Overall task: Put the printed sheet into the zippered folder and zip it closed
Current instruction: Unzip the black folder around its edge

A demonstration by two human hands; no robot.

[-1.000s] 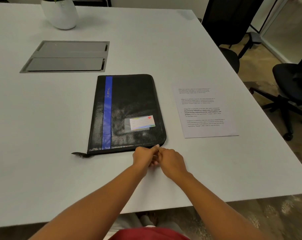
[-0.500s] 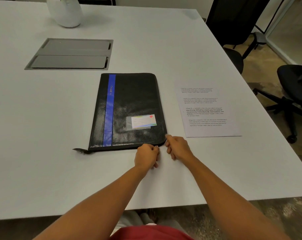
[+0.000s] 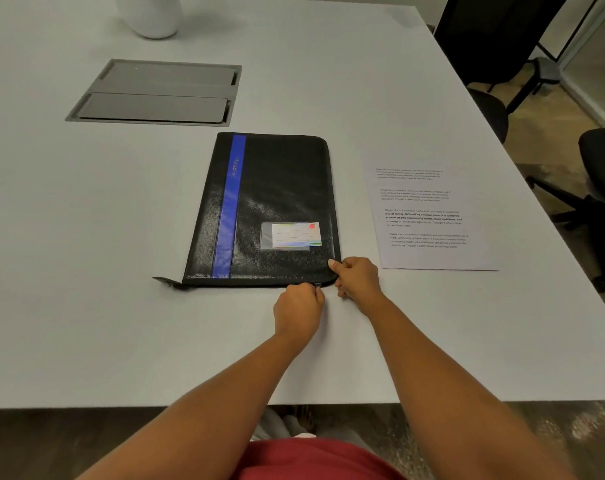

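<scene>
Black leather zippered folder [image 3: 276,188]: my right hand [image 3: 358,278] is just shifting over, gripping its corner, left hand [image 3: 299,306] pinching the zip pull [image 3: 317,285]; unzipping is beginning.

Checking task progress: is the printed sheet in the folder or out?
Out. The printed sheet lies flat on the table, right of the folder, not touching it.
</scene>
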